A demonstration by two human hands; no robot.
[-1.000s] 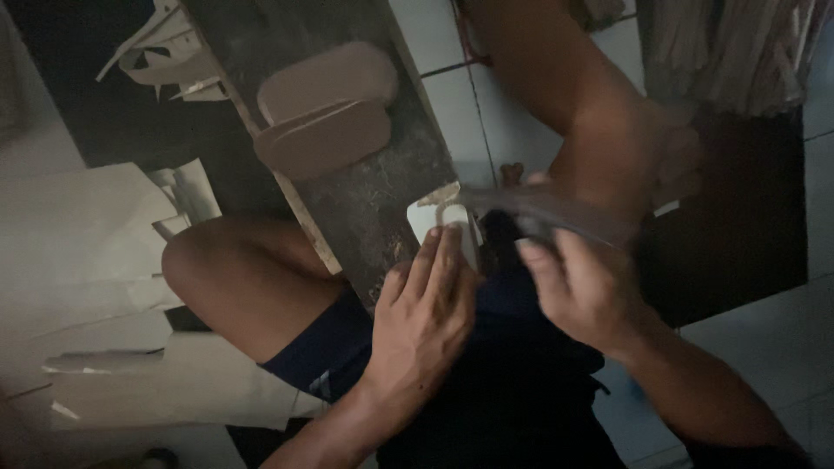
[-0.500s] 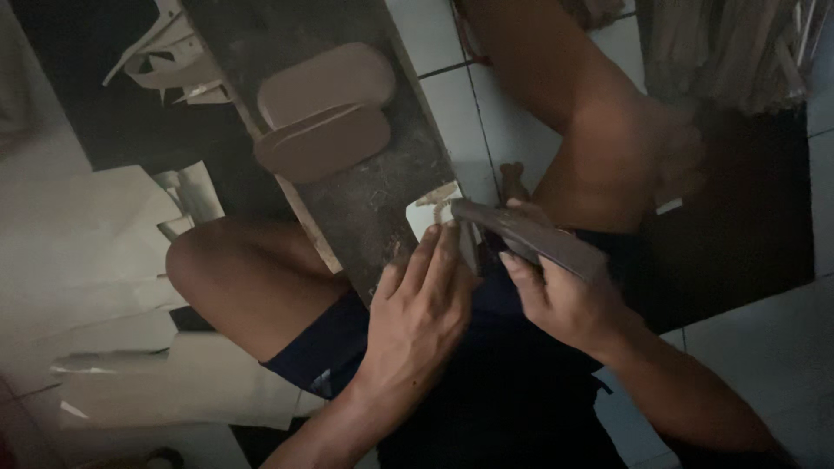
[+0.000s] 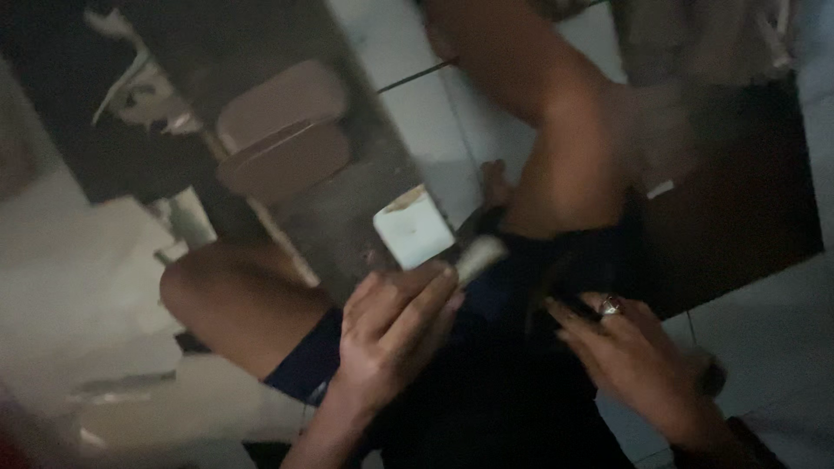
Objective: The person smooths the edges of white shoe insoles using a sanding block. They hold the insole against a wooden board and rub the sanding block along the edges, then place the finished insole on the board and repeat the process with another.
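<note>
The picture is dim and blurred. My left hand (image 3: 391,334) lies over my lap and pinches a small pale grey strip (image 3: 479,256), which sticks out past its fingertips. Just beyond the strip stands a small white block (image 3: 413,227) at the edge of a dark board (image 3: 347,217). My right hand (image 3: 634,356), with a ring on one finger, hovers over my dark shorts (image 3: 495,382); its fingers are spread and nothing shows in it. My bare knees frame the hands on the left (image 3: 234,300) and above (image 3: 556,130).
Two brownish rounded flat pieces (image 3: 282,130) lie stacked on the dark board. Pale sheets (image 3: 78,287) lie in a heap at the left. A dark mat (image 3: 738,182) covers the white tiled floor (image 3: 773,339) at the right.
Both hands held a flat grey piece before. My right hand has let go and moved down and to the right. The view has shifted and blurred.
</note>
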